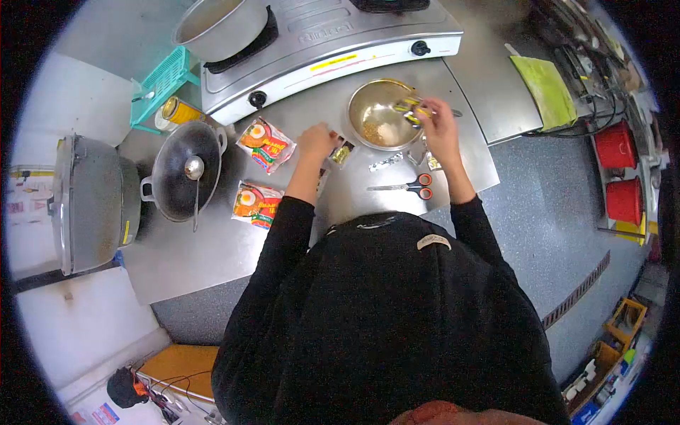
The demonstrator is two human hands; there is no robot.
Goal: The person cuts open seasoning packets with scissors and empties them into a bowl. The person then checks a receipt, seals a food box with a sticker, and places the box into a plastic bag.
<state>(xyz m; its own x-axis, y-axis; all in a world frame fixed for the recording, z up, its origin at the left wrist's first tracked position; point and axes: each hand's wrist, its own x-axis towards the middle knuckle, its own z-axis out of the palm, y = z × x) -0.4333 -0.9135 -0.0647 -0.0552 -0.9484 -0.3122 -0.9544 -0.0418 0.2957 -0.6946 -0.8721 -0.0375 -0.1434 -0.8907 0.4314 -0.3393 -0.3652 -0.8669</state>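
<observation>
**Small foil sachet over steel bowl, long axis crosswise**

Small silver, green and yellow foil sachet [411,110]: above the right part of a round, shiny steel bowl [365,106]. Lies roughly sideways in the air; points its free end leftward over the bowl, the other end toward the right hand [439,126]. Pinched there between thumb and fingers.

Left hand [316,140]: fingers curled and close together, at the upper edge of a dark sachet with green print [342,151]; pinch or mere touch, cannot tell.

In the bowl: pale powder [387,133] and brownish granules [371,130], toward the near wall.

Between bowl and black-clad torso: crumpled silver foil strip [386,162], then scissors with red-and-black handles [423,186], blades to the left. Left of the left hand: two red-and-white printed food packets [266,145], one nearer the torso.

Directly beyond the bowl, blocking that side: silver-and-white gas stove [333,64], with a grey metal pot [221,32]. Farther left: dark two-handled wok [177,173], metal ladle [194,168] inside.
</observation>
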